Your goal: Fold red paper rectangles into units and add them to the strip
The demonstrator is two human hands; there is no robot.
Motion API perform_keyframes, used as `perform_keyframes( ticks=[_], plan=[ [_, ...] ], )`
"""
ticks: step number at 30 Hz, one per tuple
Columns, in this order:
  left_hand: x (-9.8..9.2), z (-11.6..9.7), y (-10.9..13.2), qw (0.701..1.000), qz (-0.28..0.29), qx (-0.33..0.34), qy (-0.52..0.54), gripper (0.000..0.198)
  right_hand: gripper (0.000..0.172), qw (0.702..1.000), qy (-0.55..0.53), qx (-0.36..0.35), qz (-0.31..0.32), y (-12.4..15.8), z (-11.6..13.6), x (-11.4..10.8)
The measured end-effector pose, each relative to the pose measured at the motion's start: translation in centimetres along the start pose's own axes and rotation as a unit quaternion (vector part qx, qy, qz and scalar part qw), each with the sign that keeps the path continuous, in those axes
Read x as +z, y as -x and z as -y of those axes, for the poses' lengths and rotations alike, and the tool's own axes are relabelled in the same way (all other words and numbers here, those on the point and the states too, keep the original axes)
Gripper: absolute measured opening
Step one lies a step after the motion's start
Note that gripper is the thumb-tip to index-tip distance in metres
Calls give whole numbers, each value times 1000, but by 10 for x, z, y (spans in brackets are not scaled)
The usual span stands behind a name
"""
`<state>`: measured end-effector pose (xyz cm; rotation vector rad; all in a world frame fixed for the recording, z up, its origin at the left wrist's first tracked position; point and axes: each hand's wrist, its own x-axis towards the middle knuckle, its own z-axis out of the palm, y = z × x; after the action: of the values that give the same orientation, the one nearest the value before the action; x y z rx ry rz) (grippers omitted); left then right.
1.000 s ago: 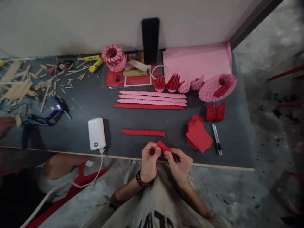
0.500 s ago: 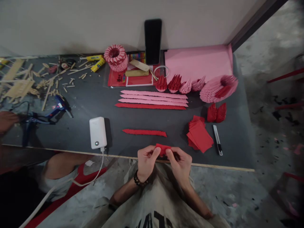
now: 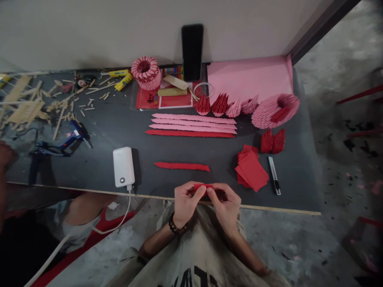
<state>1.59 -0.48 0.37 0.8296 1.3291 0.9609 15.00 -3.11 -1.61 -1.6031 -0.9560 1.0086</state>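
Both my left hand (image 3: 189, 201) and my right hand (image 3: 225, 204) pinch a small folded piece of red paper (image 3: 201, 186) at the table's front edge. My thumbs press on it close together and partly hide it. Just beyond my fingers lies a short red strip of interlocked folded paper (image 3: 182, 166). Farther back are several long pink strips (image 3: 194, 123) and a long red strip (image 3: 189, 133). A pile of loose red paper slips (image 3: 253, 169) sits to the right of my hands, beside a utility knife (image 3: 274, 175).
A white power bank (image 3: 123, 167) with a cable stands left. Beyond it are a blue glue gun (image 3: 70, 143) and wooden sticks (image 3: 28, 105). A phone (image 3: 192, 52) leans on the wall. Pink folded-paper shapes (image 3: 275, 111) lie back right. Another person's hand (image 3: 6, 154) shows far left.
My thumbs have come closer together over the red paper, and less of it shows. The other person's hand at the far left has drawn back from the glue gun.
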Motion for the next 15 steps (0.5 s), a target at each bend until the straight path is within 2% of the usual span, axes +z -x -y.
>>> perform_keyframes(
  ticks=[2,5,9,15],
  plan=[
    [0,0,-1,1000,0,-13,21,27,14,999,13,-37,-12,-1,-1,-1],
    [2,3,-2,998,0,-36,51,28,10,988,56,-142,-30,-2,-3,-2],
    [3,3,-4,996,5,-51,79,30,31,959,76,-271,-29,-4,-10,-4],
    [3,-4,-7,996,15,-61,71,33,43,942,115,-316,5,-6,-20,-12]
  ],
)
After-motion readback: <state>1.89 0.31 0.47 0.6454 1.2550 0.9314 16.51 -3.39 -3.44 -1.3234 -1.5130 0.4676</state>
